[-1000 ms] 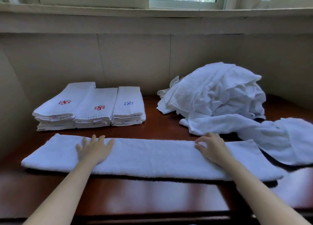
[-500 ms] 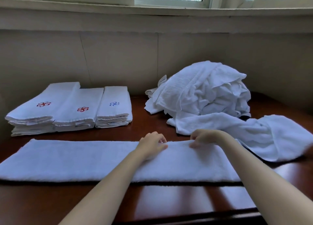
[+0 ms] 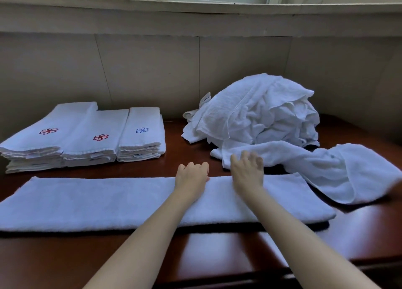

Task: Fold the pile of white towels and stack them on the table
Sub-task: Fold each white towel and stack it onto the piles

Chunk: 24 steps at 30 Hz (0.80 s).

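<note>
A long white terry towel folded into a narrow band (image 3: 108, 201) lies flat across the glossy red-brown wooden tabletop (image 3: 195, 258), running left to right near the front edge. The person's left hand (image 3: 191, 176) sits at the middle of the band's far edge, knuckles up. Its fingers (image 3: 190, 167) are curled down over that edge; whether they pinch the cloth cannot be told. Just beside it, the right hand (image 3: 248, 173) lies over the same far edge. Its fingers (image 3: 247, 158) are straight and spread, blurred and holding nothing. Their tips are over the near hem of a loose rumpled white towel (image 3: 348, 171), which trails rightward from the heap of crumpled white towels (image 3: 261, 115). At the back left, three stacks of folded white towels (image 3: 87, 136) with red and blue embroidered marks stand side by side.
</note>
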Tool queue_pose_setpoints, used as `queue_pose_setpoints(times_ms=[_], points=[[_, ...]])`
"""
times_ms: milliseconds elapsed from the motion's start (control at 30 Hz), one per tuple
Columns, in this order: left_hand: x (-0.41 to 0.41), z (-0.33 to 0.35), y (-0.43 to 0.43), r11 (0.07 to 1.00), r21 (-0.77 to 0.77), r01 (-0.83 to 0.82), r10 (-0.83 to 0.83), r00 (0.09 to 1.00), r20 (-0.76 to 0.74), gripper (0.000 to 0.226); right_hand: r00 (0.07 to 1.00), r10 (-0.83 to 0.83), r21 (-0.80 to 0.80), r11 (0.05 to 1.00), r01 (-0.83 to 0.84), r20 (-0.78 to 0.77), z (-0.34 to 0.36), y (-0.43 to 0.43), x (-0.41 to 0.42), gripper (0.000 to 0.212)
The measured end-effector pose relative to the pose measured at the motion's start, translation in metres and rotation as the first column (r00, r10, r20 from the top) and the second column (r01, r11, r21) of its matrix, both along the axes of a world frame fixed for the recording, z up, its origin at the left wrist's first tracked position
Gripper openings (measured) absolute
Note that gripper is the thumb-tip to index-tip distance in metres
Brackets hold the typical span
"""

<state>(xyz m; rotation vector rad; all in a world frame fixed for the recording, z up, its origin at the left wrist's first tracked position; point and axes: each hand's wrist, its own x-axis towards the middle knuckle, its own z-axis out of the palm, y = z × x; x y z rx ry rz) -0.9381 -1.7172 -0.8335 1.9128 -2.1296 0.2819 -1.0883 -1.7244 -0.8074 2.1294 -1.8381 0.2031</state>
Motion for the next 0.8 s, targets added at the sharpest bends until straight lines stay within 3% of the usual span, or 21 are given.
queue_pose_setpoints(times_ms=[67,133,200,333,400,467,500,533,600,633,700,733,800], points=[[0.001,-0.004,0.002,0.995,-0.047,-0.084,0.082,0.995,-0.054,0.022,0.957,0.135,-0.044,0.991,-0.128,0.257,-0.006,0.014,0.024,0.013],[0.008,-0.003,0.003,0.992,0.01,-0.126,0.124,0.95,-0.287,0.022,0.883,0.164,0.073,0.973,-0.218,0.44,-0.02,0.03,0.044,0.024],[0.022,0.002,0.006,0.991,0.107,-0.079,0.118,0.893,-0.434,0.018,0.902,0.168,0.145,0.959,-0.243,0.398,-0.035,0.039,0.05,0.035],[0.078,0.016,0.027,0.976,0.216,-0.037,0.133,0.882,-0.452,0.013,0.924,0.151,0.161,0.962,-0.219,0.352,-0.036,0.038,0.05,0.048],[0.118,0.014,0.051,0.967,0.185,-0.178,0.244,0.861,-0.446,0.022,0.953,0.111,0.268,0.945,-0.189,0.28,-0.036,0.041,0.06,0.06],[0.153,0.005,0.089,0.869,0.013,-0.495,0.452,0.783,-0.427,0.039,0.967,0.039,0.406,0.903,-0.141,0.25,-0.036,0.044,0.074,0.076],[0.169,0.001,0.11,0.749,-0.026,-0.662,0.564,0.658,-0.499,0.047,0.971,0.005,0.453,0.884,-0.116,0.241,-0.036,0.045,0.08,0.082],[0.182,-0.003,0.129,0.607,0.001,-0.795,0.624,0.476,-0.619,0.055,0.972,-0.024,0.477,0.874,-0.093,0.232,-0.036,0.044,0.085,0.086],[0.209,-0.006,0.157,0.379,0.133,-0.916,0.564,0.114,-0.818,0.066,0.97,-0.056,0.482,0.874,-0.066,0.236,-0.035,0.043,0.091,0.088],[0.221,-0.003,0.164,0.324,0.212,-0.922,0.486,-0.03,-0.873,0.067,0.97,-0.058,0.473,0.879,-0.063,0.236,-0.036,0.042,0.092,0.089],[0.237,0.014,0.169,0.337,0.414,-0.846,0.335,-0.303,-0.892,0.066,0.97,-0.046,0.451,0.89,-0.068,0.238,-0.039,0.041,0.091,0.089],[0.242,0.021,0.165,0.417,0.482,-0.771,0.261,-0.407,-0.876,0.064,0.971,-0.036,0.445,0.892,-0.075,0.235,-0.039,0.041,0.091,0.089],[0.245,0.034,0.158,0.649,0.462,-0.604,0.129,-0.511,-0.85,0.054,0.973,-0.034,0.445,0.892,-0.074,0.229,-0.037,0.044,0.091,0.087]])
